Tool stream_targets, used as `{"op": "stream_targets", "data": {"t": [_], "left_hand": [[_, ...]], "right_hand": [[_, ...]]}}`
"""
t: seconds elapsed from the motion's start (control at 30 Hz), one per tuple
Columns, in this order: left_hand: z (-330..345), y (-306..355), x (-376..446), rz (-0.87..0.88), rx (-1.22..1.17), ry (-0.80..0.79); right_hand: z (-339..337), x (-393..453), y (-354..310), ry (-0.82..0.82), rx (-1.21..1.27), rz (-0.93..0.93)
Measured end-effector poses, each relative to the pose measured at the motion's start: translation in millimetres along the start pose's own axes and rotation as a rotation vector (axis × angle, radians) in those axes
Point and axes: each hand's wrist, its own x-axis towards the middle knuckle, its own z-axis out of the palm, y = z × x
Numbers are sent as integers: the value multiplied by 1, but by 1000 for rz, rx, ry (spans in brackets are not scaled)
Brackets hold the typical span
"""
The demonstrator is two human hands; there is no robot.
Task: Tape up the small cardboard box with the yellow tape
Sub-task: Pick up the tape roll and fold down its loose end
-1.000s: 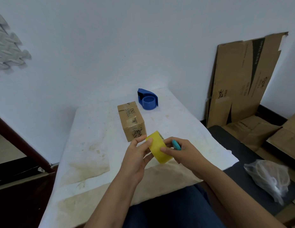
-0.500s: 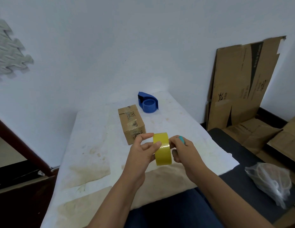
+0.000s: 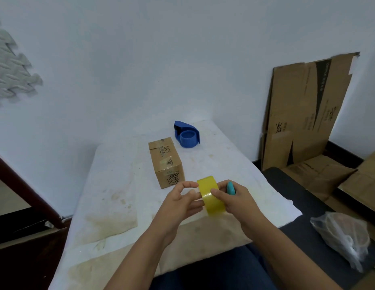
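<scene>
Holding the yellow tape (image 3: 211,196) up off the table, both hands are on the roll right in front of the body: the right hand (image 3: 236,200) pinches it from its side, thumb pressed on the glossy outer face, and a teal object (image 3: 231,188) is tucked in that same hand behind the roll, what it is I cannot tell. The left hand (image 3: 180,203) is looser, fingers half spread, index fingertip reaching over to the roll's upper edge and the lower fingers under it, more steadying and feeling than gripping. My read is that it is hunting for the free end of the tape; no loose tail shows yet. Now the relation that matters: the small cardboard box (image 3: 166,163) sits on the white table (image 3: 119,185) just beyond the grip and a little to the left-hand side, near the left fingertips but not touching them. Its long axis runs away from the person, near end face toward the hands, flaps closed on top with the seam running lengthwise. So the left hand is the nearer one to steady it. Past the box, farther still from the grip, stands a blue tape dispenser (image 3: 187,135), untouched.
</scene>
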Motion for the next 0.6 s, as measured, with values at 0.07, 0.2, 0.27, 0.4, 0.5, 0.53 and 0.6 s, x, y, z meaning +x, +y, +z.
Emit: {"op": "stream_targets", "data": {"t": [0.07,0.2,0.27,0.4,0.5,0.53,0.6], "left_hand": [[-12,3,4,-13,-49,49],[-37,17,13,-22,-18,133],[-45,21,16,-33,17,146],[-57,25,18,-54,89,147],[-61,25,19,-68,107,145],[-62,25,19,-72,108,143],[-62,23,21,-74,109,137]], "right_hand": [[-9,19,-2,100,-250,-121],[-12,63,-1,105,-830,-249],[-7,82,2,59,-1002,-291],[8,107,4,2,-1273,-375],[17,114,7,-6,-1328,-401],[19,116,8,-10,-1328,-401],[19,118,11,-29,-1295,-384]]}}
